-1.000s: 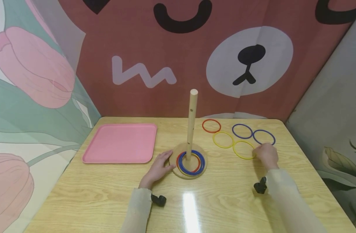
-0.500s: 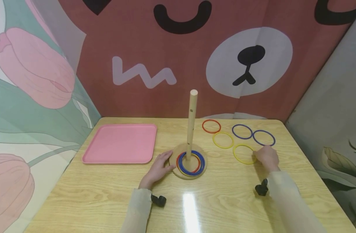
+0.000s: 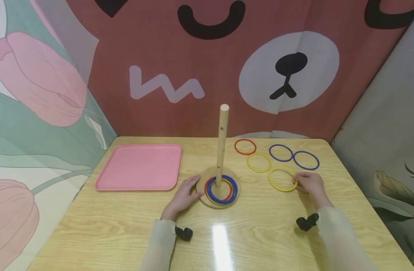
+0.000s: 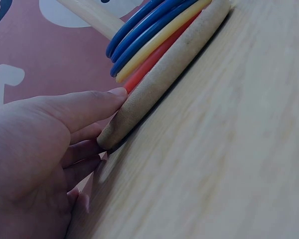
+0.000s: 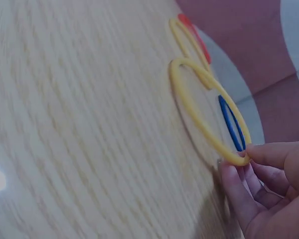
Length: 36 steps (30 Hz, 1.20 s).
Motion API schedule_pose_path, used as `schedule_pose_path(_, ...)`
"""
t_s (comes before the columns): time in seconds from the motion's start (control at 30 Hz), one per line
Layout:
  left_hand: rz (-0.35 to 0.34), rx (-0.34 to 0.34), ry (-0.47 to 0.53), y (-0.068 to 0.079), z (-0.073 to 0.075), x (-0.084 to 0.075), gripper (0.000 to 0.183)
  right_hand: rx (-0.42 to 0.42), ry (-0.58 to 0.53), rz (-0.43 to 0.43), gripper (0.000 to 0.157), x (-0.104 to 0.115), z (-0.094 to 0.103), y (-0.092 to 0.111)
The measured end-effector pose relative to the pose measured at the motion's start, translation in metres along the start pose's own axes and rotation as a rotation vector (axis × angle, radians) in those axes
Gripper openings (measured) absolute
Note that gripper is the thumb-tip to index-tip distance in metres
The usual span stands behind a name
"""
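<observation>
A round wooden base (image 3: 207, 174) with an upright peg (image 3: 222, 139) stands mid-table. Around the peg lie stacked blue rings (image 4: 144, 37), a yellow ring (image 4: 157, 48) and a red ring (image 4: 157, 58) at the bottom. My left hand (image 3: 183, 195) holds the base's left edge, thumb on top near the red ring and fingers at the rim. At the right, my right hand (image 3: 311, 185) pinches the near right edge of another yellow ring (image 5: 202, 130) between thumb and fingers. That ring is tilted, its lower side casting a shadow on the wood.
Behind the held ring lie a second loose yellow ring (image 3: 248, 165), a red ring (image 3: 235, 146) and two blue rings (image 3: 270, 152). A pink tray (image 3: 139, 167) sits at the left of the wooden table (image 3: 125, 226). A printed cloth (image 3: 159, 120) hangs along the back.
My right hand has drawn the yellow ring slightly nearer and lifted its edge off the table. The left hand and the peg stand stay put.
</observation>
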State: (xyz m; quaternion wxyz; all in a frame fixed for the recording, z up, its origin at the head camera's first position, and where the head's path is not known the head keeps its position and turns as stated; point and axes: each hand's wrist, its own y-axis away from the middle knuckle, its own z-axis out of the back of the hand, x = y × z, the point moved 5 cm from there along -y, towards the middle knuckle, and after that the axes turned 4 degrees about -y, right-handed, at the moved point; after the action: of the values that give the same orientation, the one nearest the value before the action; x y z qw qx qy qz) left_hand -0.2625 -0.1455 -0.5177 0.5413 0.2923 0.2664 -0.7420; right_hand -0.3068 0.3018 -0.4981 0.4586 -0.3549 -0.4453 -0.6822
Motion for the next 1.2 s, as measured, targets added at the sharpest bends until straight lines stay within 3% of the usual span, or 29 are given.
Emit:
schedule_pose_path(0.17, -0.013, 0.004, -0.001, 0.000, 0.000, 0.000, 0.068, 0.026, -0.127, 0.007, 0.039, 0.005, -0.002, 0.006)
schedule_pose_path(0.37, -0.011, 0.006, -0.002, 0.001, 0.000, -0.001, 0.068, 0.016, -0.053, 0.119, 0.044, 0.033, -0.004, 0.023)
schedule_pose_path(0.57, -0.010, 0.004, -0.004, 0.001, 0.001, -0.001, 0.067, 0.004, -0.102, 0.186, 0.044, 0.064, -0.005, 0.042)
schedule_pose_path(0.8, -0.014, 0.001, 0.004, 0.001, 0.000, 0.000, 0.067, 0.005, -0.215, 0.286, 0.023, 0.105, -0.009, 0.069)
schedule_pose_path(0.9, -0.012, -0.001, 0.005, 0.000, 0.000, 0.000, 0.068, 0.005, -0.237, 0.313, 0.021, 0.126, -0.013, 0.081)
schedule_pose_path(1.2, -0.018, -0.004, 0.007, 0.000, 0.000, 0.000, 0.067, -0.047, -0.271, 0.303, 0.039, 0.181, -0.020, 0.109)
